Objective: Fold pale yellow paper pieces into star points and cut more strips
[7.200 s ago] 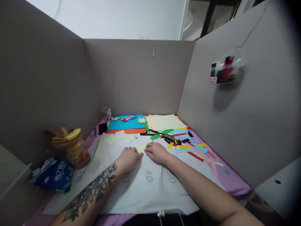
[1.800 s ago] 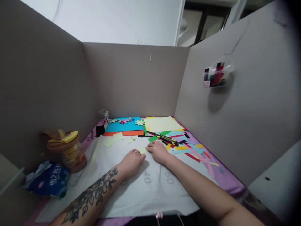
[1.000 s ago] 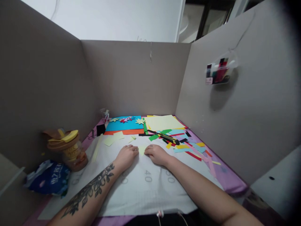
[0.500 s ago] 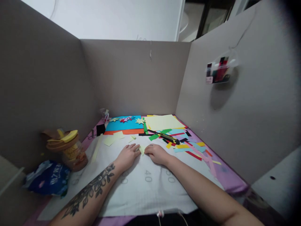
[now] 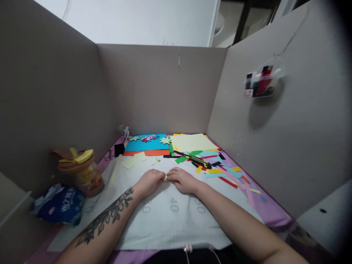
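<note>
A small pale yellow piece of paper (image 5: 165, 177) shows between my fingertips, mostly covered by them. My left hand (image 5: 151, 180) is closed on its left side, with the fingers curled together. From the other side my right hand (image 5: 181, 179) pinches it. Both hands rest low over the white sheet (image 5: 162, 220) printed with numbers. Just beyond them lie a small folded pale yellow piece (image 5: 156, 161) and some pale yellow paper squares (image 5: 134, 160). Right of these, a black and yellow utility knife (image 5: 196, 160) rests on coloured paper strips.
Folded paper stars (image 5: 165, 140) lie on a blue sheet (image 5: 145, 145), beside pale yellow sheets (image 5: 194, 143). Coloured strips (image 5: 220, 175) are scattered at right. A lidded cup (image 5: 87, 176) and blue packet (image 5: 59, 205) stand left. Grey panels (image 5: 159, 91) enclose the table; a plastic container (image 5: 261, 82) hangs right.
My left fingers have curled in from a flatter pose, and both hands have come closer together. Less of the pale yellow paper shows now. The view has shifted slightly.
</note>
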Demonstrator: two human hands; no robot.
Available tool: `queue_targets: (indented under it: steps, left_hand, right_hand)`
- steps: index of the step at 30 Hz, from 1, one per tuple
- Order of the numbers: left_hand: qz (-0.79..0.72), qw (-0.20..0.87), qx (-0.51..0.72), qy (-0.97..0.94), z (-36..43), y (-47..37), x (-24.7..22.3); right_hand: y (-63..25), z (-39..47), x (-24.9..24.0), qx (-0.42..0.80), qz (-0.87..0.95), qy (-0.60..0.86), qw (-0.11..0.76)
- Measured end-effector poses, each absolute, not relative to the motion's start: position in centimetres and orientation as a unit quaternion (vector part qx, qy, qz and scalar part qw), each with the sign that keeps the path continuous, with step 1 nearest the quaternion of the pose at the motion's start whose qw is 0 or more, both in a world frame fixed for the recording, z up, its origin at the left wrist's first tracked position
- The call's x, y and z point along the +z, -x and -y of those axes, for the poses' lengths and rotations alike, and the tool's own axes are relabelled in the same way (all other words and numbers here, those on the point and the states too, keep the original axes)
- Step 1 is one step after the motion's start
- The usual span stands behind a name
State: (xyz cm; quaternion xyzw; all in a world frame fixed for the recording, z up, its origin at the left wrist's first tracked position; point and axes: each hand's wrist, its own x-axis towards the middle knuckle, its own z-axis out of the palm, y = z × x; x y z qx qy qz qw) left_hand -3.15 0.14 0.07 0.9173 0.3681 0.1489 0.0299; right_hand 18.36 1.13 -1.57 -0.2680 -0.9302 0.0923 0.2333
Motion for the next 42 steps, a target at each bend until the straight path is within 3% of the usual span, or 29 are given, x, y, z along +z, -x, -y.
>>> queue_targets:
  steps: [5,25,37,42]
  left_hand:
    - [-0.34,0.121,0.204,-0.91,-1.1,3.8,-0.5]
    - [-0.467,0.146,0.199,-0.849,-2.6,2.8,-0.9]
    - [-0.383,0.198,0.205,-0.879,-3.2,4.4,-1.0]
    - [-0.415,0.164,0.188,-0.875,-3.2,4.1,-0.9]
  right_hand:
    - [-18.4,-0.9,-1.4,0.086,0.932,0.27,0.228]
    - [-18.5,-0.5,-0.6,0.108,0.938,0.255,0.208]
    - [-18.4,-0.9,-1.4,0.129,0.928,0.286,0.199]
    - [-18.5,-0.7,-1.1,0.152,0.928,0.279,0.193]
